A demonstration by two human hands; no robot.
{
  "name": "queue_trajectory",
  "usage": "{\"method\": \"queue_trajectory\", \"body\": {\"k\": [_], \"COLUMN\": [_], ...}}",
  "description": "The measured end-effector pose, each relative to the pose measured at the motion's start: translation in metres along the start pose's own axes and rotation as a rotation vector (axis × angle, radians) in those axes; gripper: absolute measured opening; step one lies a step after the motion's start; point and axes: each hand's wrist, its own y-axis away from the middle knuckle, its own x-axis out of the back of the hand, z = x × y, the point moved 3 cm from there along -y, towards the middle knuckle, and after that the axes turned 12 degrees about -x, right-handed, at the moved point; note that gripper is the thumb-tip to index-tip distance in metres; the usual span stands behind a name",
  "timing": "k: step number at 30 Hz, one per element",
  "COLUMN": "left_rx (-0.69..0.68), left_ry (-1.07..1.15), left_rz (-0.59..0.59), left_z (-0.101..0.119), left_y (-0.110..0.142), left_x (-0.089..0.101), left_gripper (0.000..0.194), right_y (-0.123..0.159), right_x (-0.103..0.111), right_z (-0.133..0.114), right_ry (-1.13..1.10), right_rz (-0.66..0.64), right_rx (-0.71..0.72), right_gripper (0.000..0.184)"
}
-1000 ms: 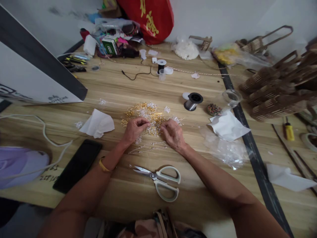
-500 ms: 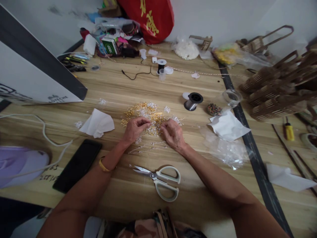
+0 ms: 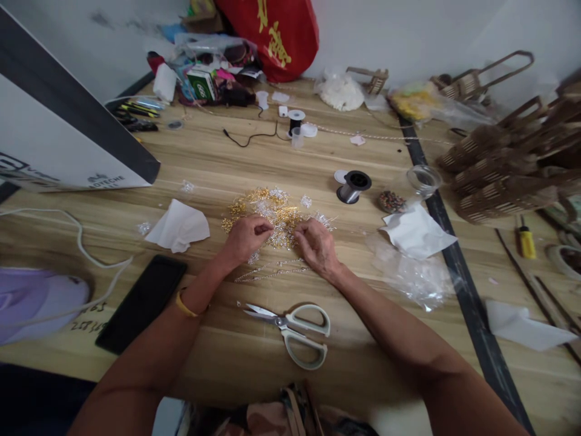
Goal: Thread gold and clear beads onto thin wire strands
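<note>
Shiny, metallic-looking pieces are noted on a smooth, wood-grained worktop. Scissors are seen with bright metal blades, matt handles. Creased paper is recorded matt, the clear plastic glossy.

A loose heap of tiny gold and silver pieces is lying spread out beyond the scissors; thin, pale chain strands are stretching sideways, closer to the scissors.

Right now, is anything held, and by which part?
Cannot tell: anything in the left hand or right hand, both at the shiny pieces, is too small to see.
</note>
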Motion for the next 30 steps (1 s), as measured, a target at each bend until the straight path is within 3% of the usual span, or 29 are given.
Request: {"method": "queue_trajectory", "body": {"k": [8,13,19,26,30], "left_rx": [-0.052,-0.104,-0.174,-0.104,-0.119], "left_ry": [-0.212,-0.231,-0.177,0.001,0.036], "left_rz": [-0.144,-0.199,-0.219,-0.112,-0.132], "left_z": [0.003,0.01,0.014,0.006,0.004], "left_y": [0.002,0.003,0.002,-0.001,-0.001], "left_x": [-0.006,-0.013,-0.015,-0.007,-0.008], "left_gripper": [0.009,0.012,0.014,0.007,0.007], "right_y": [0.0,0.0,0.0,0.0,0.0], "right_x": [-0.001,0.001,0.001,0.0,0.0], "right_z": [-0.001,-0.002,0.0,0.002,0.002], "right_ry": [0.02,0.01,-0.024,-0.072,-0.084], "right_rz": [0.003,-0.001,0.003,0.015,0.016], "right_rx": [0.02,0.009,-0.024,-0.052,-0.051], "right_gripper": [0.011,0.012,0.012,0.011,0.01]}}
